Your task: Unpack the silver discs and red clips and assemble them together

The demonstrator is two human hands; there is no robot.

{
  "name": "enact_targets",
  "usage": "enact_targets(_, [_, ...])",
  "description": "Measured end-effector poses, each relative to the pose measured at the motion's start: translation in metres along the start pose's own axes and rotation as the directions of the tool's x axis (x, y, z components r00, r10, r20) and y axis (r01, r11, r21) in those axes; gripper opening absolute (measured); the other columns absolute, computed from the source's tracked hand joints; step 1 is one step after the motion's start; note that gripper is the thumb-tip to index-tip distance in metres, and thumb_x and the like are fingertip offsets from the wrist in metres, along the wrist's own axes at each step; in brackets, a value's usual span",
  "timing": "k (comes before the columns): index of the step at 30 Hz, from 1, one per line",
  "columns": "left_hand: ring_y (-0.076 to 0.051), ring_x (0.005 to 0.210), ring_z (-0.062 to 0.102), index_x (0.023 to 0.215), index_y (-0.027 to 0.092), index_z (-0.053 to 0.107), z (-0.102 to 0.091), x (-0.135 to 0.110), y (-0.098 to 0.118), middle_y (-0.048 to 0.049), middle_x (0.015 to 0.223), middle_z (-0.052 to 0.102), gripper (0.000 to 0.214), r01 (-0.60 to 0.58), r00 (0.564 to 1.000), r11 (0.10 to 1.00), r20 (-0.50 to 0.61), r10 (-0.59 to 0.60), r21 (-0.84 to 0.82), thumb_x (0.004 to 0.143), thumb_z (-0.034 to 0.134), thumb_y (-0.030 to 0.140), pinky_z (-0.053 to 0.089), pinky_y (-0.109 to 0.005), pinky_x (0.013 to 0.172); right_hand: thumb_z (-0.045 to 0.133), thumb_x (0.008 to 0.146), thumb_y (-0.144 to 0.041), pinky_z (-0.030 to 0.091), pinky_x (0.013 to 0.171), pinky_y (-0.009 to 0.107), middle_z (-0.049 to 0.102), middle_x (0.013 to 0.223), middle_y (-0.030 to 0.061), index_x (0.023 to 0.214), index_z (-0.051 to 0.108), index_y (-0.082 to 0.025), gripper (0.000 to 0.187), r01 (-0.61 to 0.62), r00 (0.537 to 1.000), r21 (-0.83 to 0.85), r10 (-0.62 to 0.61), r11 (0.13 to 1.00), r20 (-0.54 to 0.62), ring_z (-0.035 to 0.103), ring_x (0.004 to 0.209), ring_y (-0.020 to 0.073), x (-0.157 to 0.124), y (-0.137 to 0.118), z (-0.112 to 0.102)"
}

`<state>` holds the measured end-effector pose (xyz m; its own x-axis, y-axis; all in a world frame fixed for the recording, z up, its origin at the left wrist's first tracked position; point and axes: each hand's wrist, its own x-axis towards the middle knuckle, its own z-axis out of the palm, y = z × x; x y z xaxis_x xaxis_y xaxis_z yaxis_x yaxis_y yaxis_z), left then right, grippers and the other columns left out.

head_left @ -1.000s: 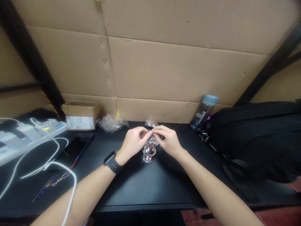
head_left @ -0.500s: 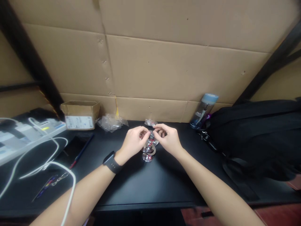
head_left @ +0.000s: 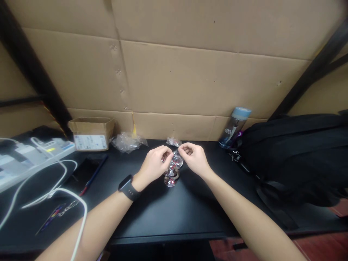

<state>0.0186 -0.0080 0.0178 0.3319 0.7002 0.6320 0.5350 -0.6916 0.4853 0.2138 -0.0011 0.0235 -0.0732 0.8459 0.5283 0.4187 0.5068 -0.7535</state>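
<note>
Several shiny round metal discs with red reflections lie overlapping on the black tabletop below my hands. My left hand, wearing a black watch on its wrist, is closed in a pinch above the left side of the discs. Facing it, my right hand pinches thumb against forefinger over their far right side. Something small and shiny shows between the fingertips, too small to name. Behind the hands sits a small clear bag of shiny pieces.
At the back left are an open cardboard box and crumpled clear plastic. White cables run from a power strip across my left forearm. A bottle and a black backpack stand on the right.
My right hand's fingertips have drawn slightly away from the left hand, widening the gap and uncovering more of the discs. The left hand stays almost in place.
</note>
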Motion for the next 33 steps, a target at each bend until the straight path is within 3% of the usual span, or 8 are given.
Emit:
enact_targets(9, [-0.016, 0.073, 0.063, 0.084, 0.019, 0.066, 0.0, 0.001, 0.004, -0.0021, 0.08, 0.07, 0.013, 0.042, 0.999, 0.998, -0.017, -0.043, -0.047, 0.094, 0.059, 0.025, 0.047, -0.029, 0.072, 0.067, 0.086, -0.033, 0.05, 0.056, 0.026, 0.072, 0.074, 0.0054, 0.081, 0.07, -0.017, 0.017, -0.059, 0.992, 0.026, 0.062, 0.998, -0.109, 0.064, 0.06, 0.0164, 0.001, -0.002, -0.002])
enact_targets(16, [-0.016, 0.07, 0.065, 0.081, 0.018, 0.066, 0.0, 0.002, 0.004, -0.0026, 0.078, 0.071, 0.022, 0.188, 0.982, 0.938, 0.066, -0.177, -0.29, 0.093, 0.061, 0.036, 0.048, -0.027, 0.067, 0.065, 0.091, -0.036, 0.053, 0.058, 0.027, 0.072, 0.079, 0.0056, 0.089, 0.068, -0.018, 0.019, 0.007, 0.973, 0.071, 0.01, 0.997, -0.232, 0.065, 0.063, 0.0167, -0.002, -0.007, 0.0])
enact_targets(18, [-0.016, 0.067, 0.067, 0.084, 0.018, 0.063, 0.001, 0.003, 0.003, -0.0028, 0.076, 0.071, 0.026, 0.312, 0.95, 0.849, 0.128, -0.285, -0.427, 0.092, 0.063, 0.043, 0.049, -0.026, 0.063, 0.064, 0.092, -0.036, 0.054, 0.062, 0.028, 0.073, 0.081, 0.006, 0.091, 0.068, -0.019, 0.018, 0.058, 0.973, 0.052, -0.045, 0.997, -0.226, 0.067, 0.068, 0.0179, -0.004, -0.01, -0.001])
enact_targets(21, [-0.019, 0.069, 0.073, 0.101, 0.021, 0.057, 0.002, 0.003, 0.002, -0.0048, 0.081, 0.075, 0.036, 0.554, 0.823, 0.531, 0.322, -0.468, -0.642, 0.094, 0.056, 0.056, 0.053, -0.027, 0.062, 0.063, 0.094, -0.033, 0.055, 0.068, 0.031, 0.074, 0.084, 0.0061, 0.093, 0.069, -0.02, 0.014, 0.157, 0.963, -0.042, -0.163, 0.987, -0.214, 0.069, 0.072, 0.0193, -0.006, -0.015, -0.003])
enact_targets(23, [-0.021, 0.073, 0.076, 0.114, 0.023, 0.052, 0.001, 0.002, 0.003, -0.0081, 0.086, 0.077, 0.046, 0.648, 0.739, 0.327, 0.464, -0.489, -0.688, 0.095, 0.05, 0.064, 0.056, -0.03, 0.065, 0.062, 0.094, -0.03, 0.056, 0.071, 0.033, 0.074, 0.083, 0.0056, 0.093, 0.069, -0.021, 0.011, 0.227, 0.948, -0.105, -0.245, 0.968, -0.203, 0.068, 0.073, 0.0196, -0.007, -0.017, -0.004])
enact_targets(24, [-0.022, 0.074, 0.076, 0.118, 0.023, 0.05, 0.001, 0.001, 0.004, -0.0095, 0.088, 0.078, 0.049, 0.672, 0.715, 0.269, 0.509, -0.478, -0.69, 0.094, 0.051, 0.066, 0.057, -0.031, 0.067, 0.061, 0.095, -0.028, 0.055, 0.071, 0.033, 0.073, 0.084, 0.0053, 0.093, 0.069, -0.021, 0.01, 0.262, 0.94, -0.125, -0.283, 0.957, -0.191, 0.068, 0.074, 0.0195, -0.008, -0.019, -0.005])
enact_targets(28, [-0.022, 0.079, 0.078, 0.121, 0.023, 0.048, 0.001, -0.001, 0.01, -0.0105, 0.095, 0.078, 0.048, 0.666, 0.71, 0.193, 0.532, -0.462, -0.721, 0.09, 0.068, 0.053, 0.059, -0.031, 0.073, 0.058, 0.096, -0.022, 0.055, 0.072, 0.033, 0.073, 0.087, 0.0052, 0.093, 0.069, -0.022, 0.011, 0.349, 0.921, -0.151, -0.368, 0.925, -0.129, 0.067, 0.075, 0.019, -0.011, -0.021, -0.003])
enact_targets(33, [-0.022, 0.087, 0.078, 0.124, 0.024, 0.046, 0.003, 0.001, 0.014, -0.0112, 0.111, 0.075, 0.05, 0.604, 0.728, 0.105, 0.494, -0.475, -0.79, 0.088, 0.076, 0.039, 0.06, -0.035, 0.084, 0.059, 0.095, -0.022, 0.055, 0.07, 0.033, 0.073, 0.087, 0.0053, 0.094, 0.069, -0.022, 0.01, 0.342, 0.924, -0.15, -0.361, 0.928, -0.125, 0.067, 0.074, 0.019, -0.011, -0.021, -0.003])
